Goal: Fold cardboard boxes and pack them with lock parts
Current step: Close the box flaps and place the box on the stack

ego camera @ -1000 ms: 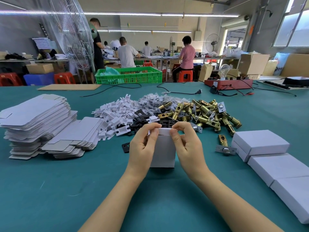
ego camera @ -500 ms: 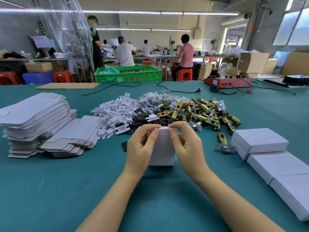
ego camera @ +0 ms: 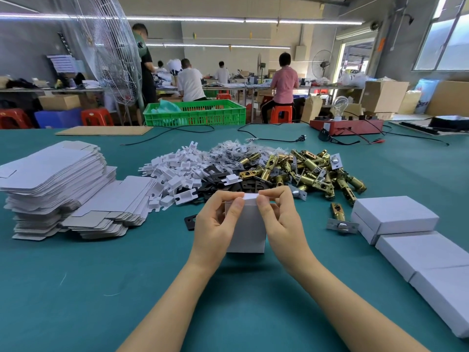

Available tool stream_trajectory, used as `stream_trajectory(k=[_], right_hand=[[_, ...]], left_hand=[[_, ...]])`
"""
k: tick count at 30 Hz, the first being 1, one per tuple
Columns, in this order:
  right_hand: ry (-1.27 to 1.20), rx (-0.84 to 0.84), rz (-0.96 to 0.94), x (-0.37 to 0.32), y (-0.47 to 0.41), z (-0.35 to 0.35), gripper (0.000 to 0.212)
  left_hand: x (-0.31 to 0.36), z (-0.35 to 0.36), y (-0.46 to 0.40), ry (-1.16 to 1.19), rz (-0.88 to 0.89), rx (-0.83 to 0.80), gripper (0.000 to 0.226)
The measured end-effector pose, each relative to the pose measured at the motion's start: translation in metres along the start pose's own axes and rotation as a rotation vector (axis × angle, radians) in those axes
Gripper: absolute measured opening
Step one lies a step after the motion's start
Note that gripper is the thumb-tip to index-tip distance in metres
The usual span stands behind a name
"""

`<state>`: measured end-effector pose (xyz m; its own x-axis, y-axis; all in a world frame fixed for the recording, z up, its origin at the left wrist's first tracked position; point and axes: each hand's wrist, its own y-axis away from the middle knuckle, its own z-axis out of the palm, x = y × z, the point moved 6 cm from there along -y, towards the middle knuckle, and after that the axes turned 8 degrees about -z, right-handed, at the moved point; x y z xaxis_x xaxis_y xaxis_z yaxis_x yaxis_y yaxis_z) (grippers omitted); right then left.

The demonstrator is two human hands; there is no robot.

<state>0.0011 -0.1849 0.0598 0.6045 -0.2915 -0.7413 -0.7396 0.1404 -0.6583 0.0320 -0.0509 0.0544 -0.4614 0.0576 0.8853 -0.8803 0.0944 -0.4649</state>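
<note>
Near the counter's (ego camera: 76,288) front edge, left grip (ego camera: 215,224) and right grip (ego camera: 281,219) both pinch the upright box's (ego camera: 250,224) top flap.

There is one view only, from a wide-angle camera worn on the person's head. It looks forward and down along both forearms, which enter from the bottom edge, to the left hand (ego camera: 215,224) and right hand (ego camera: 281,222), which meet close under the lens at mid-frame. The green table (ego camera: 76,288) fills the lower half of the frame on every side of the hands. Beyond the hands the view runs level across the workshop to the far wall. Straight lines bow towards the edges.
</note>
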Motion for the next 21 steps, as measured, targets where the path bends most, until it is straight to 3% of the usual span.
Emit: stream_trajectory(k=[7,14,18,21], right_hand=[[0.119,-0.13,-0.047,0.007,0.003,0.004,0.016],[0.179,-0.076,-0.116,0.017,0.004,0.002,0.007],[0.156,-0.078,-0.062,0.024,0.005,0.005,0.015],[0.127,-0.152,0.011,0.032,0.008,0.008,0.037]], left_hand=[[-0.004,0.0,-0.001,-0.006,-0.003,-0.056,0.023],[-0.008,0.001,0.0,-0.056,0.024,-0.058,0.013],[-0.015,0.003,0.003,-0.084,-0.039,-0.077,0.033],[-0.032,0.003,0.001,-0.058,-0.235,-0.086,0.057]])
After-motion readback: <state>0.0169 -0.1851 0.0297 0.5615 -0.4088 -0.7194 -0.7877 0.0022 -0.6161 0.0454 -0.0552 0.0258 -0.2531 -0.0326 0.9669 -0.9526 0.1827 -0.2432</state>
